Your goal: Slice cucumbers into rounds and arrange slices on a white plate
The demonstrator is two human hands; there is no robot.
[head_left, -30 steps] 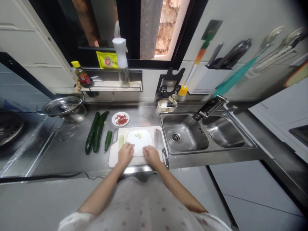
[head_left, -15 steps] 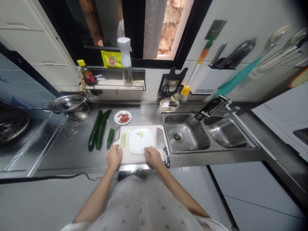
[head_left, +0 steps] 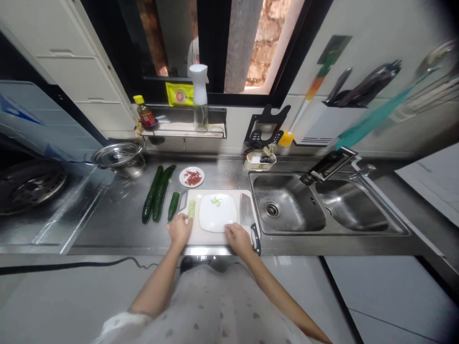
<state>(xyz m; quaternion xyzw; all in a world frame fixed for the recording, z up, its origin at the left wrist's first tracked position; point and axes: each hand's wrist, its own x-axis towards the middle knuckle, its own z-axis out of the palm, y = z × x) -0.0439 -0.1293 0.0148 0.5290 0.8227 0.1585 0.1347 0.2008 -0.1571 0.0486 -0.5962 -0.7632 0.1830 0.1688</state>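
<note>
A white cutting board [head_left: 195,236] lies on the steel counter, with a white squarish plate [head_left: 217,217] on it. Pale green cucumber slices [head_left: 216,200] rest fanned near the plate's far side. To the plate's left stretches a row of cucumber slices [head_left: 191,208]. My left hand [head_left: 180,230] is closed, its fingertips at the near end of that row; what they pinch is hidden. My right hand [head_left: 238,238] is closed too, fingers curled at the plate's near right edge. Beside it, a knife [head_left: 246,206] lies on the board, its black handle [head_left: 256,239] toward me.
Left of the board are a cut cucumber piece [head_left: 173,206] and two whole cucumbers [head_left: 158,195]. Behind sits a small plate [head_left: 182,179] of chopped red bits. A lidded steel pot [head_left: 122,160] stands farther left. The double sink [head_left: 287,229] borders the board's right side.
The whole view has shifted, so everything sits farther right in the picture. My left fingers have come slightly closer to the slice row. My right hand stays by the plate's edge.
</note>
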